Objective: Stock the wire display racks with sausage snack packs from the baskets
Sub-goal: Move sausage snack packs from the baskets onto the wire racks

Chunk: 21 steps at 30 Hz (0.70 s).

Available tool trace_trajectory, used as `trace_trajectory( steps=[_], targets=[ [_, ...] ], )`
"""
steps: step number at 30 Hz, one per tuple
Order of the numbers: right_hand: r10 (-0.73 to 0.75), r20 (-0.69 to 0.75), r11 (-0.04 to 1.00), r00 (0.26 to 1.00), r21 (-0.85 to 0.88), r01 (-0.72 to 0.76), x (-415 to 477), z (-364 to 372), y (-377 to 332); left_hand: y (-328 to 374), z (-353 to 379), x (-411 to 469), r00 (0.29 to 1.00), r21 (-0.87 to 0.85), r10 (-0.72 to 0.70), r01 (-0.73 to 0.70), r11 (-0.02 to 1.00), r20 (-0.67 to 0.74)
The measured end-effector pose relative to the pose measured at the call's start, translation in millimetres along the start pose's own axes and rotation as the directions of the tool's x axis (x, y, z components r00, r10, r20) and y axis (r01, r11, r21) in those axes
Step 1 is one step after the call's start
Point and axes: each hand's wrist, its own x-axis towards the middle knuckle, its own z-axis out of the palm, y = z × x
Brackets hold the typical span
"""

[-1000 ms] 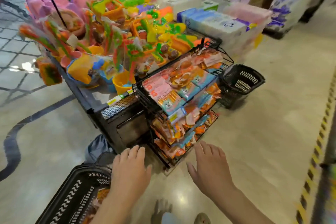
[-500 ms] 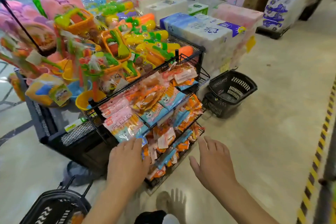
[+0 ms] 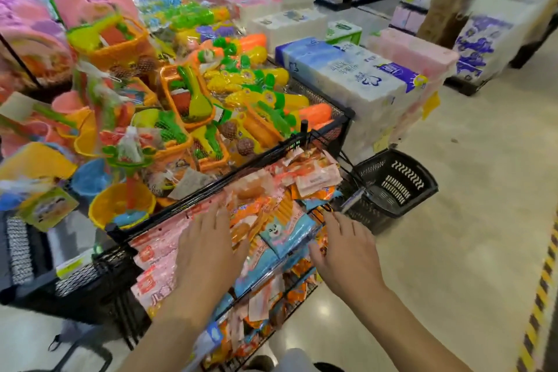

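so the left hand point(image 3: 208, 251) is lying palm-down on the top tier of the wire rack point(image 3: 187, 195), grip fully apart, fingers straight and a bit fanned, pressing flat on the sausage packs point(image 3: 157, 254) and not curling round anything; the right hand point(image 3: 347, 254) is reaching in at the front-right corner of that same tier, grip also apart, fingers stretched out with nothing held, and honestly I can't tell if the fingertips are actually touching the blue pack point(image 3: 283, 235) or just hovering beside it; the packs are glossy crinkly plastic, flat and rectangular, pink ones under the left hand, orange ones piling up toward the far end, the blue one showing a cartoon animal face; more of them are sitting jumbled on the lower tier point(image 3: 262, 302); the rack is thin black wire with a thicker rail running along the back; a black plastic basket point(image 3: 395, 184) with a perforated lattice wall is standing on the shiny beige floor point(image 3: 453, 235) just beside the rack's far end; behind the rack bright plastic beach toys point(image 3: 193, 100) in mesh bags are crowding a bin, with soft wrapped tissue bundles point(image 3: 356, 75) stacking up beyond them.
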Motion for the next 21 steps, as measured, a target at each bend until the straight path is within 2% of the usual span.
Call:
trace_trajectory(
  steps=[7, 11, 13, 15, 18, 21],
  targets=[
    [-0.12, 0.065, 0.993, 0.991, 0.014, 0.12, 90.5, 14.3, 7.2, 16.6, 19.2, 55.5, 0.996, -0.078, -0.089, 0.089, 0.993, -0.004],
    [-0.212, 0.221, 0.977, 0.952, 0.042, 0.208, 142.0, 21.7, 16.8, 27.7, 36.1, 84.9, 0.978, -0.049, -0.17, 0.177, 0.983, 0.121],
    [-0.249, 0.253, 0.969, 0.935, 0.062, 0.241, 163.9, 27.9, 20.7, 35.3, 42.8, 94.0, 0.966, -0.026, -0.214, 0.22, 0.975, 0.146],
    [-0.294, 0.255, 0.956, 0.921, 0.06, 0.288, 183.7, 33.9, 24.7, 43.4, 49.1, 100.6, 0.957, 0.015, -0.249, 0.25, 0.968, 0.148],
    [-0.342, 0.344, 0.936, 0.874, 0.039, 0.351, 208.2, 42.1, 30.2, 52.3, 58.3, 106.2, 0.942, 0.087, -0.301, 0.29, 0.953, 0.152],
    [-0.398, 0.361, 0.913, 0.843, 0.067, 0.402, 226.6, 48.5, 30.6, 54.7, 68.1, 105.8, 0.953, 0.058, -0.298, 0.295, 0.954, 0.05]
  ],
)
